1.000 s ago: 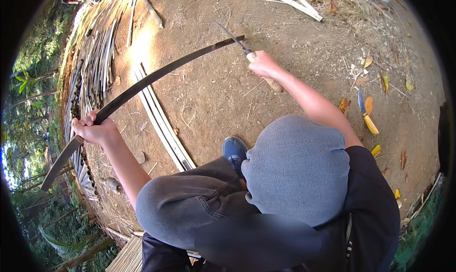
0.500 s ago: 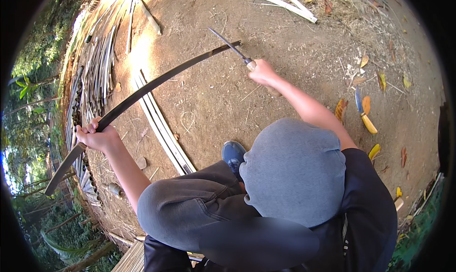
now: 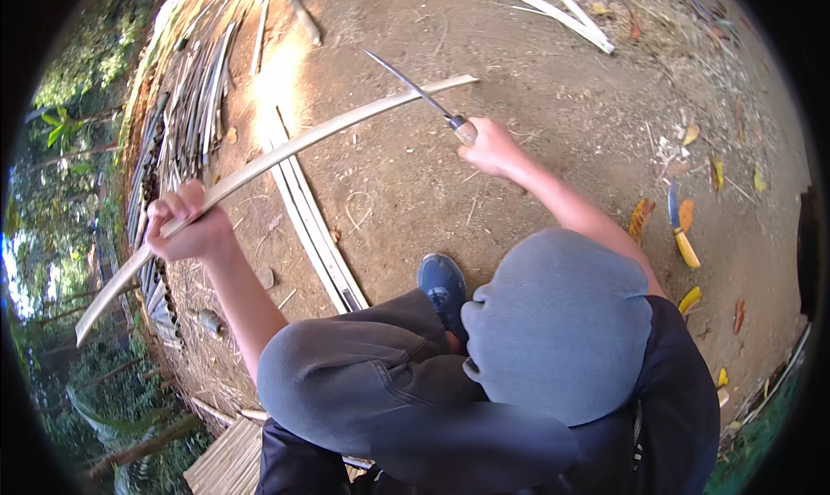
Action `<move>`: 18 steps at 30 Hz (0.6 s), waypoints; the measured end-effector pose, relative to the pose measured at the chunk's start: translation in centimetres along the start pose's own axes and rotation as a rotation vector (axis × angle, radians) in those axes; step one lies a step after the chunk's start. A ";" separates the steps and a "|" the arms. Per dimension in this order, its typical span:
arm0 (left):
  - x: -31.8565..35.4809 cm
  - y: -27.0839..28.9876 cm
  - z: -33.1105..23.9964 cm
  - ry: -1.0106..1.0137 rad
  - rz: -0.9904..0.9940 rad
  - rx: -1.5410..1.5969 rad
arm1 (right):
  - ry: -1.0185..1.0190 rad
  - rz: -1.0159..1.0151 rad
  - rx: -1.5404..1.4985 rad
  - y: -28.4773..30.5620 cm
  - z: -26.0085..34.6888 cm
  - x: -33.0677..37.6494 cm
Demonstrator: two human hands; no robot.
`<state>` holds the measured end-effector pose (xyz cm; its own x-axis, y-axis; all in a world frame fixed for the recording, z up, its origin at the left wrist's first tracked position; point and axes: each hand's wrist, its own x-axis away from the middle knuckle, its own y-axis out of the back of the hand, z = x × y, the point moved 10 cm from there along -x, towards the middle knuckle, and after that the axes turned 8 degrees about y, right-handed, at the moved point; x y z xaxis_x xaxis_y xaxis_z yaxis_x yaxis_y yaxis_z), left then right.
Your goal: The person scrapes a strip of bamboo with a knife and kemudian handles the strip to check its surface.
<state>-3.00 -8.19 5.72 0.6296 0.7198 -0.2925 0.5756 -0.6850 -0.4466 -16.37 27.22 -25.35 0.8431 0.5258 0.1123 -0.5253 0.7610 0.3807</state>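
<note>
A long, bowed bamboo strip (image 3: 346, 121), its pale side up, is held in my left hand (image 3: 192, 224), with the fingers wrapped round it near its lower left end. The strip slants across to the upper middle, raised over the dirt. In my right hand (image 3: 494, 149) is the wooden handle of a knife (image 3: 411, 84) with a narrow dark blade. Its blade points up and left, crossing over the strip near the far end; whether they touch I cannot tell. My bent knees (image 3: 553, 322) lie below both hands.
Split bamboo strips (image 3: 311, 218) lie between my left arm and shoe (image 3: 443, 287). A pile of poles (image 3: 194, 106) lines the left. More pale strips (image 3: 553, 11) are at the top. Another knife (image 3: 683, 236) with a yellow handle lies at right among leaves. Slatted boards (image 3: 223, 465) show lower left.
The bamboo strip has been turned over, from its dark side to its pale side. My left hand has rolled with it. The knife has shifted slightly down along my right side.
</note>
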 end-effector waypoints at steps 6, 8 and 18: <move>-0.2 -2.8 -0.3 0.003 0.207 0.140 | 0.091 0.148 -0.081 -1.3 9.5 3.5; 0.1 -2.9 -0.5 0.007 0.263 0.144 | 0.169 0.178 -0.086 -1.8 11.8 4.3; 1.3 -3.3 -0.5 0.018 0.236 0.086 | 0.047 0.115 -0.021 -1.9 8.4 4.2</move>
<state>-3.79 -5.01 7.26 0.7507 0.5385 -0.3826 0.3658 -0.8212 -0.4380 -10.82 24.80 -17.87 0.7714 0.6267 0.1106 -0.6206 0.7023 0.3487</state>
